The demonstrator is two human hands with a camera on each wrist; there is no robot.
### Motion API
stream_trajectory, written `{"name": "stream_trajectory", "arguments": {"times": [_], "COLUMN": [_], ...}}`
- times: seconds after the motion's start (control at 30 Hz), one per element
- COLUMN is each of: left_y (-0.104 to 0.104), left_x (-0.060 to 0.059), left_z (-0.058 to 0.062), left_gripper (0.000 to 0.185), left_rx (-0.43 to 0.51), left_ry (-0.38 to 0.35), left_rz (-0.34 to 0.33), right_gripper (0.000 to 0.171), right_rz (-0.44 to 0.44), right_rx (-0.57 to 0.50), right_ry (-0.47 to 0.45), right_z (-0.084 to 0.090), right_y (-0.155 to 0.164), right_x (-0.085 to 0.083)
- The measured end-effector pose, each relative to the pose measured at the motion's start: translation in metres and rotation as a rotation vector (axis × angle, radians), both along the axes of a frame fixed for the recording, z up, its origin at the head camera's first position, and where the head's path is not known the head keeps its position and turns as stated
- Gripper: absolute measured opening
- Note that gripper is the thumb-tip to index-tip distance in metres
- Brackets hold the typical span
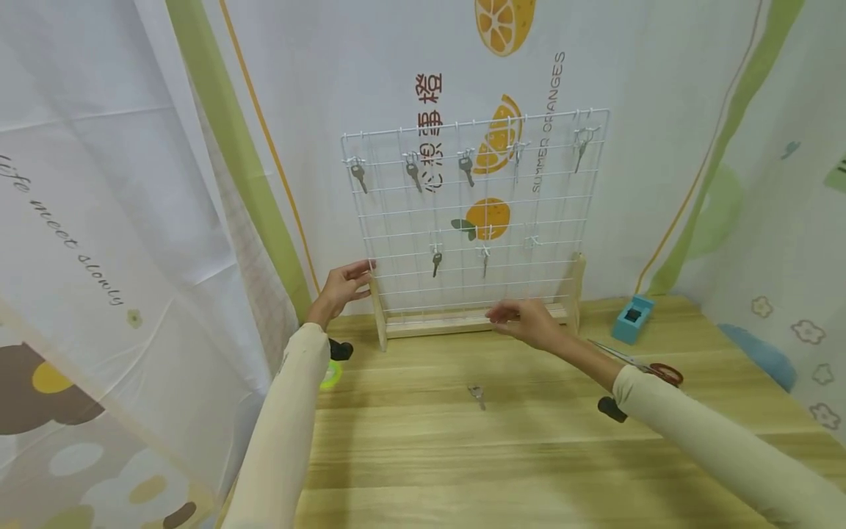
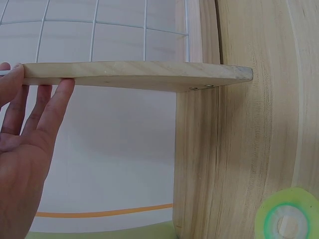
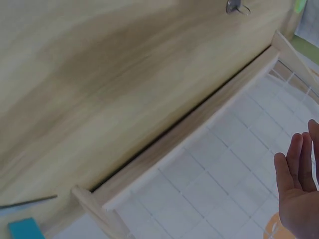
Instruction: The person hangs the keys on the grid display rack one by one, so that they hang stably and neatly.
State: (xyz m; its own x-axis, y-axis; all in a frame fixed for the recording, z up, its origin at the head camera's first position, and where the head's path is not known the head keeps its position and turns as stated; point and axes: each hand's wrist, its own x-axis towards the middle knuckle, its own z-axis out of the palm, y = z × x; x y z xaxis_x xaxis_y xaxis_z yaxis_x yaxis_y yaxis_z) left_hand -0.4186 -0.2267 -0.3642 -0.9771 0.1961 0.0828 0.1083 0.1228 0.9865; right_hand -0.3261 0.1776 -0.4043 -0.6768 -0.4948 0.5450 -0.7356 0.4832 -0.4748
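A white wire grid (image 1: 476, 213) stands upright in a wooden stand (image 1: 449, 323). My left hand (image 1: 340, 290) holds the top of its left side post (image 2: 134, 73), thumb at the front edge and fingertips against the outer face. Keys hang from hooks in two rows; one key (image 1: 466, 169) is in the upper row and another (image 1: 437, 263) in the lower. A lower-right hook (image 1: 532, 241) carries no key. My right hand (image 1: 525, 322), loosely bent and holding nothing, is before the grid's lower part. A loose key with a ring (image 1: 477, 397) lies on the table.
Right of the stand are a blue box (image 1: 632, 319) with a black piece and red-handled scissors (image 1: 661, 373). A yellow-green tape roll (image 2: 286, 219) lies on the wooden table (image 1: 410, 455) at left. Printed curtains (image 1: 317, 88) hang close behind and beside the table.
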Motion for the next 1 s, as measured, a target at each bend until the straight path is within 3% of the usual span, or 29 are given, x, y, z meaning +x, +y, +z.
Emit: {"name": "stream_trajectory", "arguments": {"times": [0.6,1.0], "left_y": [0.002,0.0], "left_x": [-0.002,-0.003], "left_z": [0.0,-0.001], "left_gripper": [0.048,0.047], "left_rx": [-0.005,-0.006], "left_ry": [0.0,0.012], "left_rz": [0.011,0.003], "right_gripper": [0.018,0.013], "right_rz": [0.09,0.108], "right_rx": [0.081,0.128], "right_ry": [-0.183,-0.215], "right_z": [-0.06,-0.088], "right_y": [-0.016,-0.031], "right_x": [0.013,0.016]}}
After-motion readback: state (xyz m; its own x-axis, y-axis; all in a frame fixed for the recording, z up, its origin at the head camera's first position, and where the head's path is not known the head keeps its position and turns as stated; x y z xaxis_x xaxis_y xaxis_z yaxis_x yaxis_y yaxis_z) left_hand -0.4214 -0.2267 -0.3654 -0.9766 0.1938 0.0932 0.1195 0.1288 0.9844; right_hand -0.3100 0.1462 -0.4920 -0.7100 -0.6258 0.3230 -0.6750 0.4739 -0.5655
